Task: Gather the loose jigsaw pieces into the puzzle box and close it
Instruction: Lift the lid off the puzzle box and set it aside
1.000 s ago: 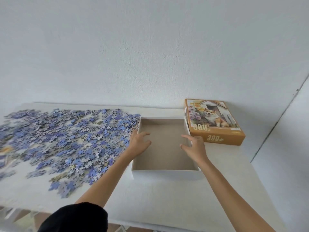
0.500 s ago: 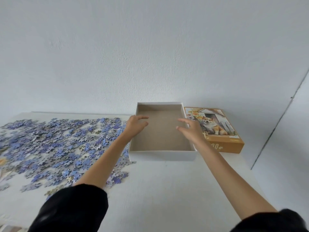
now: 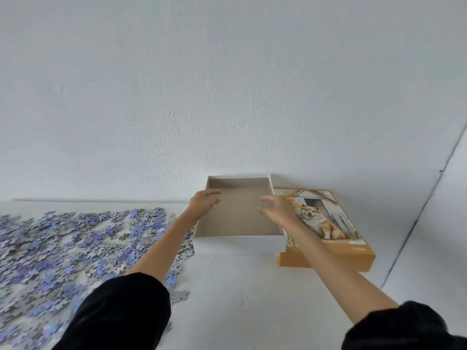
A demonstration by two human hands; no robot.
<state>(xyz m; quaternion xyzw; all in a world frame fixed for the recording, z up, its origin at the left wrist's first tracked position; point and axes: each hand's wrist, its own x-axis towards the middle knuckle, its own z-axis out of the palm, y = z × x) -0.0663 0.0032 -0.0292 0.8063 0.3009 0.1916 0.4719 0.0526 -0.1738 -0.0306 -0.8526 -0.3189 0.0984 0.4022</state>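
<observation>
Currently both hands are over the open box (image 3: 240, 244), neither gripping. Left hand (image 3: 204, 203) is at the left wall, fingers (image 3: 214, 192) loosely extended over the rim; can't tell if it touches. Right hand (image 3: 279, 208) is above the right wall, fingers (image 3: 265, 198) spread and half curled, holding nothing. Box sits on the table (image 3: 240, 299) at the wall, brown inside, no pieces in it. Its right near corner overlaps the orange lid (image 3: 333, 223), which lies picture-up just beside it. Pieces (image 3: 75, 238) are spread across the table to the left, the nearest ones touching the box's left side.
</observation>
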